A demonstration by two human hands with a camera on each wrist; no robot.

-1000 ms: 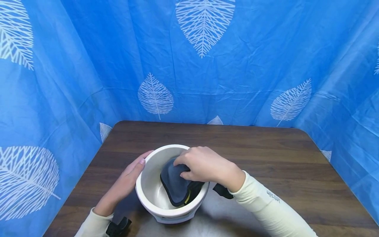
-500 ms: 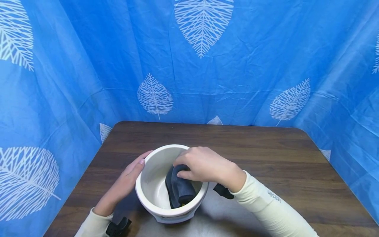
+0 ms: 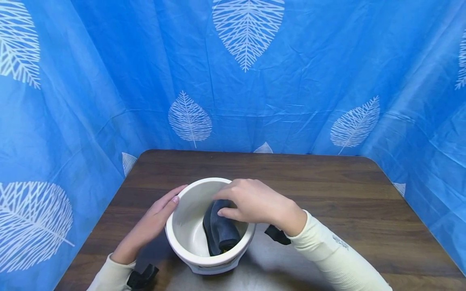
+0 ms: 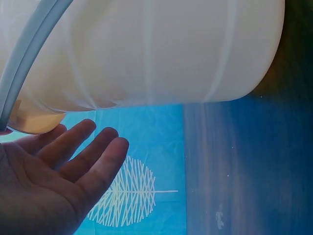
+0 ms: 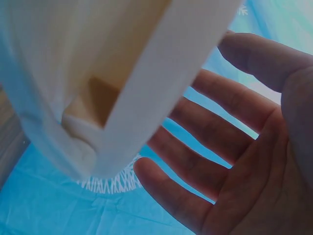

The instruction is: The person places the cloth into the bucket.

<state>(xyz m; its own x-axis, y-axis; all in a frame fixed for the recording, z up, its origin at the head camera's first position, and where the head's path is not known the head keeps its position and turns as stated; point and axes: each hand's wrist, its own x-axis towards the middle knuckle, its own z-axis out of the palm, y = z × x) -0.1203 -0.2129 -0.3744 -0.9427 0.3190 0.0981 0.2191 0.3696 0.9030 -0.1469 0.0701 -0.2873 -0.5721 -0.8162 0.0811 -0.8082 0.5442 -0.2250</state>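
Observation:
A soft dark grey piece with black edging (image 3: 227, 234) lies folded or rolled inside a white bucket (image 3: 214, 262), towards its right side. I cannot tell what kind of thing it is. My right hand (image 3: 251, 202) reaches over the bucket's right rim, thumb and forefinger at the upper part of the grey piece. In the right wrist view its fingers (image 5: 205, 132) are spread and fairly straight beside the rim. With extended fingers, my left hand (image 3: 158, 216) rests against the left outside of the bucket, thumb at the rim.
The bucket stands near the front edge of a dark wooden table (image 3: 309, 182). A blue curtain with white leaf prints (image 3: 247, 101) hangs behind and at both sides. Black straps with small devices (image 3: 277, 234) sit at both wrists.
The grey piece's broad face showed a second ago; it has since turned or folded into a narrower shape. My right thumb and fingers have parted slightly. The left hand stays at the bucket.

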